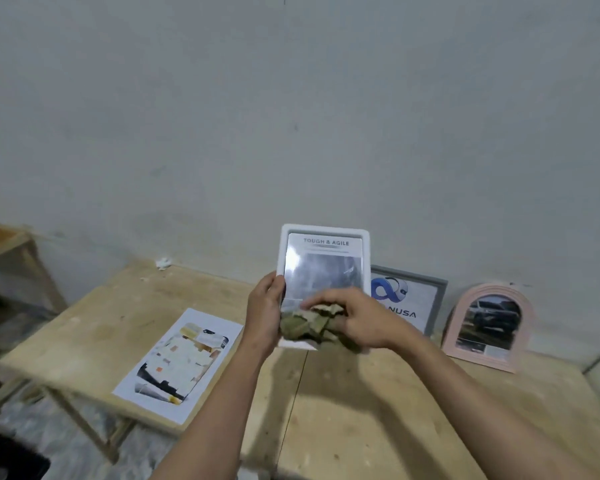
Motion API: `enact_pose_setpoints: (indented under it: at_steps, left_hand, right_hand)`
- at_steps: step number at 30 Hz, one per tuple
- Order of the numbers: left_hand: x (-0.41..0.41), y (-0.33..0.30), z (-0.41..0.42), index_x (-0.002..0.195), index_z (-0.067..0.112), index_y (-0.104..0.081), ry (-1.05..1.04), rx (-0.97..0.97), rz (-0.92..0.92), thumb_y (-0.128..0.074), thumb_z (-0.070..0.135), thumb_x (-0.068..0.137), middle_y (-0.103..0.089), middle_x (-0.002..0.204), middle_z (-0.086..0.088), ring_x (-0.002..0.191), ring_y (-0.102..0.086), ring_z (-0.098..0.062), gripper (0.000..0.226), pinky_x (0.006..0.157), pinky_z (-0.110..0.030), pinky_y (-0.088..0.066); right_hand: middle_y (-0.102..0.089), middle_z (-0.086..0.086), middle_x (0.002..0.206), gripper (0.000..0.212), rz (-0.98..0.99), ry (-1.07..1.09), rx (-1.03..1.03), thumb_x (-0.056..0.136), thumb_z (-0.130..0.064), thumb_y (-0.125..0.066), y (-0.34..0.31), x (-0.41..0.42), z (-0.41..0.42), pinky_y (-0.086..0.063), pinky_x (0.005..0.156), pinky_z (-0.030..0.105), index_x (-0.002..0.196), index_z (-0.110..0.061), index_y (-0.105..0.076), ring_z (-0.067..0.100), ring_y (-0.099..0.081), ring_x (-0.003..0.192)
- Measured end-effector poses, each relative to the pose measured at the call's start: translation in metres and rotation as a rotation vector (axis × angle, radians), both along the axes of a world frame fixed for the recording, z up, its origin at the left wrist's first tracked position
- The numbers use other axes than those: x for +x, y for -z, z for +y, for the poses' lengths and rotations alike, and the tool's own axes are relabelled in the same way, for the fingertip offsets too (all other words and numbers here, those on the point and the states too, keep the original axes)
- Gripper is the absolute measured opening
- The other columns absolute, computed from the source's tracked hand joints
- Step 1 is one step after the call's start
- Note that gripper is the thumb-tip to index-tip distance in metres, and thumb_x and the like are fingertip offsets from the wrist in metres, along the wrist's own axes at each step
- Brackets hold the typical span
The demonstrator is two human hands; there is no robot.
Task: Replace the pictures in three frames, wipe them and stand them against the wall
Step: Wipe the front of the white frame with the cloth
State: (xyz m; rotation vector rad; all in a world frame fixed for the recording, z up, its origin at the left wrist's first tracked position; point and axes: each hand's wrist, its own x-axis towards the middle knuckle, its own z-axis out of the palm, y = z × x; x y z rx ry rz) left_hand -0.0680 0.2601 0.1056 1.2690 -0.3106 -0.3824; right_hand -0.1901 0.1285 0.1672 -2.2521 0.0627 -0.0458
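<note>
My left hand grips the left edge of a white frame held upright above the wooden table; its picture reads "TOUGH & AGILE". My right hand holds a crumpled olive cloth against the lower part of the frame's glass. A grey frame with a blue logo leans on the wall behind my right hand. To its right a pink arched frame with a car picture also leans on the wall.
A loose printed picture lies flat on the table's left part, near its front edge. A wooden stool or shelf stands at far left. A white scrap lies by the wall.
</note>
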Motion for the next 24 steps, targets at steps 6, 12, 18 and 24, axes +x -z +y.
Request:
enact_pose_setpoints:
  at_steps: [6,12,18,24]
  left_hand:
    - [-0.017,-0.045,-0.032,0.096,0.018,-0.075,0.079,-0.071,-0.13,-0.054,0.03,0.098,-0.076,0.096,-0.014,0.084,-0.07,-0.031,0.024,0.081,-0.058,-0.057]
    - [-0.03,-0.086,-0.058,0.09,0.014,-0.076,-0.011,-0.267,-0.106,-0.055,0.01,0.096,-0.074,0.089,-0.011,0.081,-0.069,-0.025,0.023,0.07,-0.032,-0.059]
    - [-0.048,-0.099,-0.081,0.078,0.022,-0.069,-0.055,-0.146,-0.244,-0.051,0.02,0.102,-0.07,0.077,0.001,0.072,-0.065,-0.015,0.031,0.064,-0.031,-0.053]
    - [-0.071,-0.108,-0.103,0.09,0.022,-0.07,-0.018,-0.103,-0.356,-0.046,0.027,0.105,-0.074,0.085,0.002,0.077,-0.07,-0.011,0.029,0.063,-0.026,-0.057]
  right_hand:
    - [-0.06,0.006,0.125,0.059,-0.665,0.402,-0.46,0.074,0.009,-0.055,-0.063,0.021,-0.05,-0.04,0.101,0.041,0.129,-0.01,-0.06,0.028,-0.051,0.111]
    - [-0.062,0.002,0.123,0.061,-0.659,0.117,-0.662,0.066,0.002,-0.066,-0.041,0.0,-0.038,-0.039,0.094,0.038,0.125,-0.012,-0.061,0.021,-0.044,0.11]
    - [-0.066,-0.002,0.109,0.061,-0.487,-0.04,-0.475,0.062,0.013,-0.05,-0.052,-0.052,-0.06,-0.044,0.09,0.035,0.113,-0.014,-0.068,0.02,-0.052,0.1]
    - [-0.062,0.004,0.122,0.063,-0.855,0.46,-0.611,0.067,0.014,-0.056,-0.135,-0.055,-0.135,-0.042,0.092,0.032,0.124,-0.012,-0.062,0.027,-0.049,0.104]
